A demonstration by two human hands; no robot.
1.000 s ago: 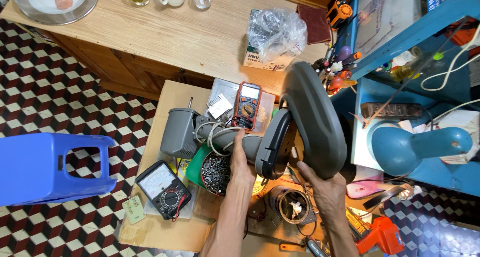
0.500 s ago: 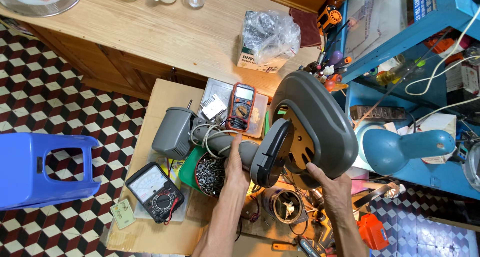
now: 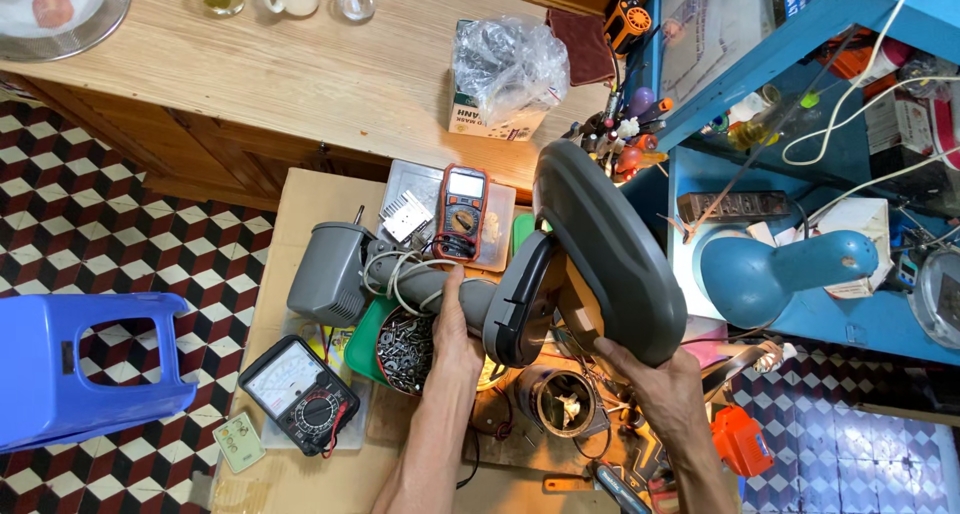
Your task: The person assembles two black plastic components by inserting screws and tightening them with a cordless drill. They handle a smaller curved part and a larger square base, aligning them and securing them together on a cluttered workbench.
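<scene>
The left hand (image 3: 455, 324) wraps the grey fan (image 3: 560, 264) neck (lying sideways), fingers curled; the right hand (image 3: 665, 389) grips its base underneath.

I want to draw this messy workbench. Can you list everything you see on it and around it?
fan stand: 1, grey, held over bench
motor box: 1, grey, bench left
orange meter: 1, bench back
black meter: 1, bench front left
screw tray: 1, green, under left hand
stool: 1, blue, floor left
lamp: 1, blue, right
bagged box: 1, wooden table
left hand: on stand's neck
right hand: under stand's base
</scene>
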